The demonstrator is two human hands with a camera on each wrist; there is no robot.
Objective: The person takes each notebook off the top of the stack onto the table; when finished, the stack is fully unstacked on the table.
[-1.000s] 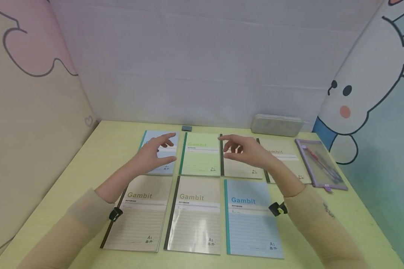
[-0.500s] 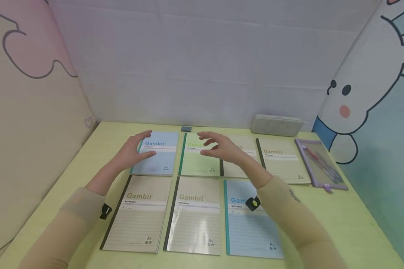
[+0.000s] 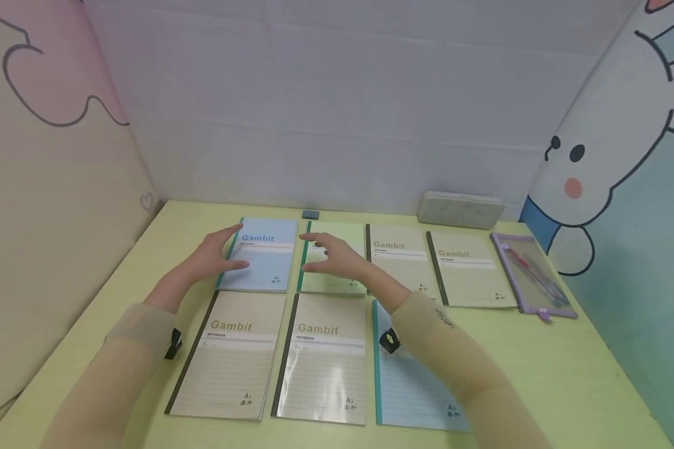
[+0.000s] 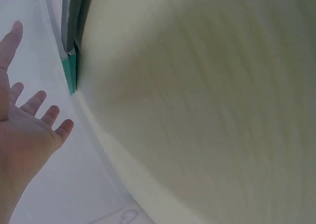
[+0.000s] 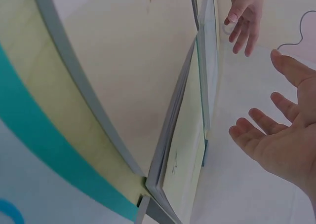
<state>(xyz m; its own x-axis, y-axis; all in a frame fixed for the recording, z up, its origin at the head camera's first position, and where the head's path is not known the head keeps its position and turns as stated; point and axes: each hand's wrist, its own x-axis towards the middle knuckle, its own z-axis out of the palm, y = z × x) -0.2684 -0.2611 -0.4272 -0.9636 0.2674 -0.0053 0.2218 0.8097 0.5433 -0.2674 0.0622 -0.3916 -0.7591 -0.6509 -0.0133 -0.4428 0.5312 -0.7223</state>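
Observation:
My left hand [image 3: 210, 254] hovers at the left edge of the back-left blue Gambit notebook [image 3: 264, 268], thumb and fingers spread and nothing between them. In the left wrist view that hand [image 4: 24, 130] shows its palm with loosely bent fingers. My right hand [image 3: 337, 257] hangs over the green notebook [image 3: 339, 232], thumb apart from the fingers, and covers part of its cover. The right wrist view has this hand [image 5: 281, 140] empty, with the left hand [image 5: 247, 19] farther off. Both palms face each other across the blue notebook.
Beside the green one lie two beige notebooks [image 3: 401, 249]. In front are beige notebooks [image 3: 230, 362] and a blue one [image 3: 418, 393], partly under the right forearm. A grey case [image 3: 460, 209], a purple-edged pen pouch [image 3: 533, 274] and a small grey block [image 3: 311, 214] lie farther back.
Both hands have shifted left: the left one from over the blue notebook to its left edge, the right one from a beige notebook to over the green one. The notebooks lie unmoved.

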